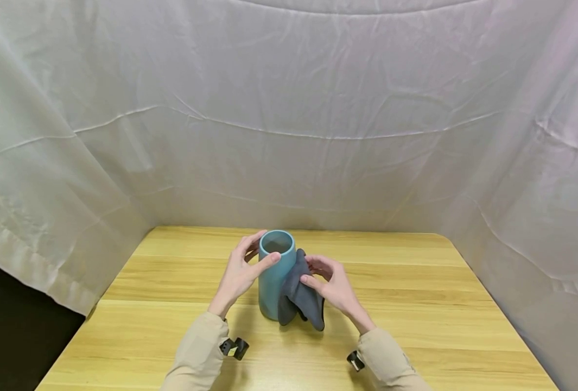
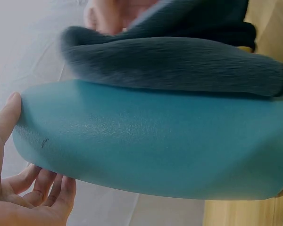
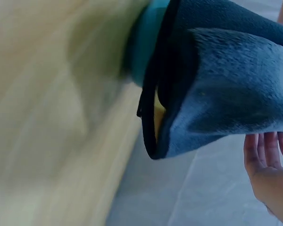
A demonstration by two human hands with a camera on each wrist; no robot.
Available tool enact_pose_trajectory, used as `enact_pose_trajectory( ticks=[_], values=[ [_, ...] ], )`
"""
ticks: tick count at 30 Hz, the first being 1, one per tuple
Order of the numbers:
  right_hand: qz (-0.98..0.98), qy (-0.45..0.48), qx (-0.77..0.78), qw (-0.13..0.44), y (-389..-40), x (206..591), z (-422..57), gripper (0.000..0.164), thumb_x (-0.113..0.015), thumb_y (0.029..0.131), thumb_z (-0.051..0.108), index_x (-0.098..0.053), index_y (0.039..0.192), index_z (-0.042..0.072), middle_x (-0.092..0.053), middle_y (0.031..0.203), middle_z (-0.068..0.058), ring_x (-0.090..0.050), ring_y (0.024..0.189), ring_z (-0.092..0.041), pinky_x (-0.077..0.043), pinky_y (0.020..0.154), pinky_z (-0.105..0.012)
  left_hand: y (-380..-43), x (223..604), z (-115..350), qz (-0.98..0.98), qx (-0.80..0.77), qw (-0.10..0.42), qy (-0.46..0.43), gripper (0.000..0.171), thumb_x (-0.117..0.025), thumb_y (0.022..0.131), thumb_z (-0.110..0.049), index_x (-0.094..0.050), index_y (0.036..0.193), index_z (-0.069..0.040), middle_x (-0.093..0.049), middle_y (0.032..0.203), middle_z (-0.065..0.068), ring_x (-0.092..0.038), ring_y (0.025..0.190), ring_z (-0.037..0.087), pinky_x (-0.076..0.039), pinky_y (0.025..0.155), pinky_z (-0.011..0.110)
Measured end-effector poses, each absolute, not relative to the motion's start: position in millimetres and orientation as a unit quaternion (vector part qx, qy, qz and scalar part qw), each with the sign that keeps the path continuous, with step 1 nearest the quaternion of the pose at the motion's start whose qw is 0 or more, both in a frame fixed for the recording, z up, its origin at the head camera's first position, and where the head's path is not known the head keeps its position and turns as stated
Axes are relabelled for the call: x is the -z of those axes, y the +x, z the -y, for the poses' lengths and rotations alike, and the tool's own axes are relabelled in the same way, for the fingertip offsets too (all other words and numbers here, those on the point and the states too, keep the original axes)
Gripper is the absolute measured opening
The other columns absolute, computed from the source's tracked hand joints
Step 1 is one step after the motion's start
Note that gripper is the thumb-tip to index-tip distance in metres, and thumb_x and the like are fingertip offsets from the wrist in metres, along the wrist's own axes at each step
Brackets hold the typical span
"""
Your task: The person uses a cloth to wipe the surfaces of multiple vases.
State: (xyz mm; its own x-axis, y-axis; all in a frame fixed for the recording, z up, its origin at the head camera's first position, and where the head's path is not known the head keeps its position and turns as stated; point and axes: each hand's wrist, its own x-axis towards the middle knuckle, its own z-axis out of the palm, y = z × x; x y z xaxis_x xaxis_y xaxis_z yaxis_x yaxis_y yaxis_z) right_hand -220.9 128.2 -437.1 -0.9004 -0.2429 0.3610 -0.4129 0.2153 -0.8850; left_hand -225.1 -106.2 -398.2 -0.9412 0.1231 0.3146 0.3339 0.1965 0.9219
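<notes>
A tall teal vase [image 1: 271, 290] with a round open mouth stands upright on the table. My left hand [image 1: 235, 276] grips it near the rim, thumb at the front and fingers on the far left side. In the left wrist view the vase wall [image 2: 155, 141] carries a small dark mark [image 2: 45, 142] near its upper end. A dark grey cloth [image 1: 302, 296] hangs folded along the vase's right side, held by my right hand [image 1: 335, 283]. Seen from the right wrist, the cloth [image 3: 240, 89] has a dark edging and covers much of the vase.
The wooden table [image 1: 415, 320] extends to both sides of the vase. Pale fabric [image 1: 318, 174] hangs behind it and along both sides. A dark area [image 1: 15, 326] lies beyond the table's left edge. Small black devices sit at both wrists, over beige sleeves [image 1: 196, 350].
</notes>
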Motion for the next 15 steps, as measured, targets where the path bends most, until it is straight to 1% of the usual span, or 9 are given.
enact_pose_trajectory(
  ticks=[2, 4, 9, 15],
  values=[
    [0.764, 0.221, -0.599, 0.095, -220.5, 430.8, -125.2, 0.038, -0.075, 0.088, 0.001, -0.065, 0.124, -0.004, -0.07, 0.113, -0.024, -0.064, 0.098, -0.005, -0.057, 0.093, -0.026, -225.5, 398.2, 106.4, 0.767, 0.617, 0.088, -0.15, 0.058, -0.079, 0.088, -0.02, -0.057, 0.141, -0.014, -0.058, 0.135, 0.013, -0.058, 0.125, 0.029, -0.043, 0.117, 0.049],
    [0.75, 0.232, -0.609, 0.114, -220.1, 423.8, -122.4, 0.038, -0.074, 0.087, -0.001, -0.064, 0.124, -0.005, -0.069, 0.113, -0.025, -0.063, 0.097, -0.003, -0.056, 0.092, -0.022, -225.8, 398.1, 106.5, 0.766, 0.619, 0.089, -0.152, 0.058, -0.079, 0.088, -0.019, -0.057, 0.141, -0.014, -0.058, 0.135, 0.013, -0.058, 0.125, 0.029, -0.043, 0.117, 0.049],
    [0.728, 0.243, -0.625, 0.142, -219.7, 409.5, -116.7, 0.038, -0.074, 0.087, -0.003, -0.064, 0.124, -0.005, -0.067, 0.115, -0.026, -0.064, 0.097, -0.003, -0.056, 0.091, -0.02, -226.1, 398.5, 106.2, 0.764, 0.621, 0.087, -0.151, 0.058, -0.079, 0.088, -0.018, -0.057, 0.142, -0.013, -0.058, 0.135, 0.013, -0.058, 0.125, 0.029, -0.043, 0.117, 0.048],
    [0.731, 0.231, -0.627, 0.139, -219.6, 405.0, -115.7, 0.039, -0.075, 0.085, -0.005, -0.065, 0.123, -0.006, -0.067, 0.118, -0.026, -0.063, 0.099, -0.002, -0.055, 0.092, -0.018, -225.9, 398.6, 105.8, 0.766, 0.62, 0.085, -0.146, 0.059, -0.079, 0.088, -0.019, -0.056, 0.142, -0.014, -0.058, 0.135, 0.013, -0.057, 0.126, 0.029, -0.042, 0.118, 0.048]
  ],
)
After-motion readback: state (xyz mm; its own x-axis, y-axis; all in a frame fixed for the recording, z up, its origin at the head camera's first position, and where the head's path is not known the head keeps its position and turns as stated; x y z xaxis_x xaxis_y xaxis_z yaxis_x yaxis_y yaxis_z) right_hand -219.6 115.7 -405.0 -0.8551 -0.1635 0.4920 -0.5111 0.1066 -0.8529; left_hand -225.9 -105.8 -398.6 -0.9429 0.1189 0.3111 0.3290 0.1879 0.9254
